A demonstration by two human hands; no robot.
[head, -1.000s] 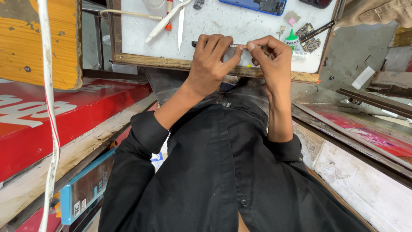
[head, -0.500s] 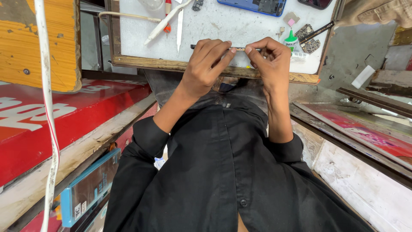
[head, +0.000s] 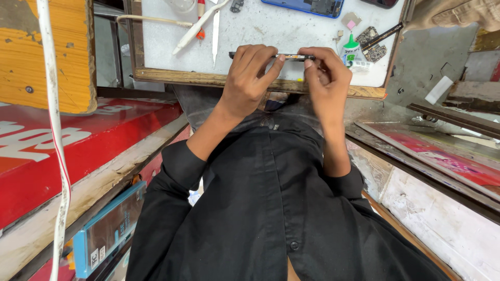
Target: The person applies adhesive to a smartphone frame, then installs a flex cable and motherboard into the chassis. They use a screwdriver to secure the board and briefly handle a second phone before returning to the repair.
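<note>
not much moved in the last second, both hands are still over the near edge of the white wood-framed table (head: 271, 31), left hand (head: 250, 78) and right hand (head: 325, 78) pinching the thin dark phone-like slab (head: 294, 56) edge-on between fingertips.

thing: thin dark strip (head: 291, 56), long and narrow, seen edge-on
colour: black along most of its length, with a pale orange-and-white patch near its right end
pose: level, running left to right
place: upper middle of the frame, just above the near wooden edge of the white worktop
state: held off the surface at both ends; left end juts out past the fingers, middle part bare
</note>
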